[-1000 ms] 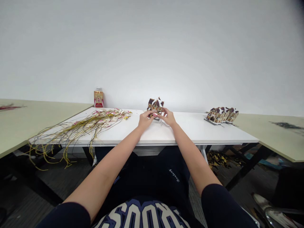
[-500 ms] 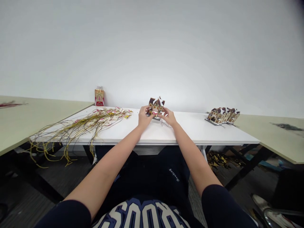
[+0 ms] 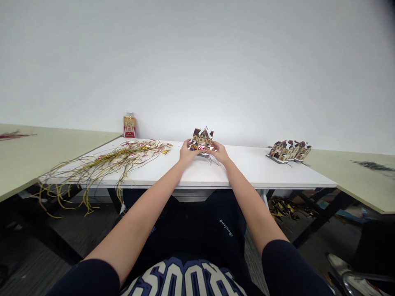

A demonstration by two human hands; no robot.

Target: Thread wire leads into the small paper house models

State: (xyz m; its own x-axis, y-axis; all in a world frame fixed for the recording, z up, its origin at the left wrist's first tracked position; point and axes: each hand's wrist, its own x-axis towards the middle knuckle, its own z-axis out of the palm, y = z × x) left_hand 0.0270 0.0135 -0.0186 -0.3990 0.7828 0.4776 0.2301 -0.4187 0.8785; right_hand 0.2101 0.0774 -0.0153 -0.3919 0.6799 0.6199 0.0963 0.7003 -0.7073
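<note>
A small model house (image 3: pixel 202 139) with brown roofs, yellow windows and a red-and-white striped awning stands upright at the middle of the white table (image 3: pixel 203 174). My left hand (image 3: pixel 187 153) grips its left side, thumb across the lower front. On the opposite side my right hand (image 3: pixel 219 153) holds it with curled fingers, the thumb near the base. Thin dark wires (image 3: pixel 214 160) trail from beneath the house by my right hand. The back of the house and some fingertips are hidden.
More model houses (image 3: pixel 288 151) stand at the table's right end. On the left lies a heap of yellow and black wires (image 3: pixel 114 158) with small red-and-white pieces, some hanging over the edge. A gold-and-red box (image 3: pixel 129 126) stands against the wall.
My left fingers have shifted a little on the house's left side, showing more of its windows. The house has moved slightly left; my right hand stays at its side.
</note>
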